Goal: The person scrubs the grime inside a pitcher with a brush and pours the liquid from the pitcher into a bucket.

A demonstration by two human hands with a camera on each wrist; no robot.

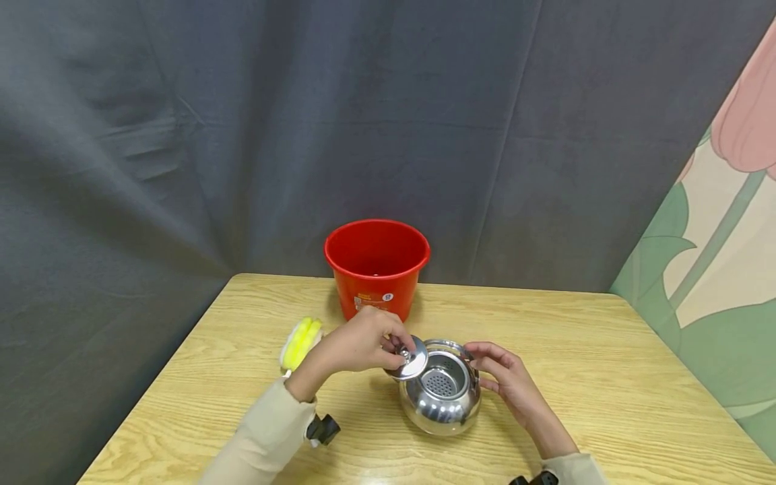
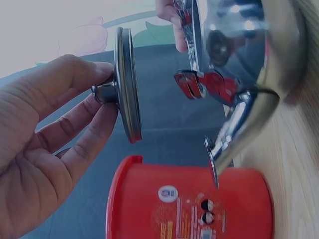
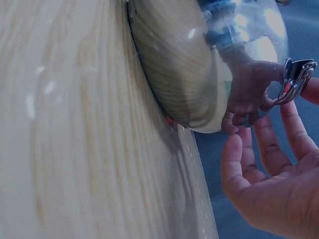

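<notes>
A shiny metal teapot (image 1: 439,411) stands upright on the table, its top uncovered and a perforated strainer (image 1: 441,382) visible inside. My left hand (image 1: 370,340) pinches the knob of the round metal lid (image 2: 128,84), which is tilted and held apart from the opening, at its left. My right hand (image 1: 506,377) is at the teapot's right side. There its thumb and index finger pinch the handle by its bracket (image 3: 296,79), while other fingertips touch or nearly touch the body. In the left wrist view the spout (image 2: 244,124) points toward the bucket.
Behind the teapot stands a red bucket (image 1: 376,279) with a printed label. A yellow and white scrubbing sponge or brush (image 1: 301,343) lies left of it, partly behind my left wrist. A dark curtain (image 1: 388,121) hangs along the back edge of the wooden table (image 1: 558,337).
</notes>
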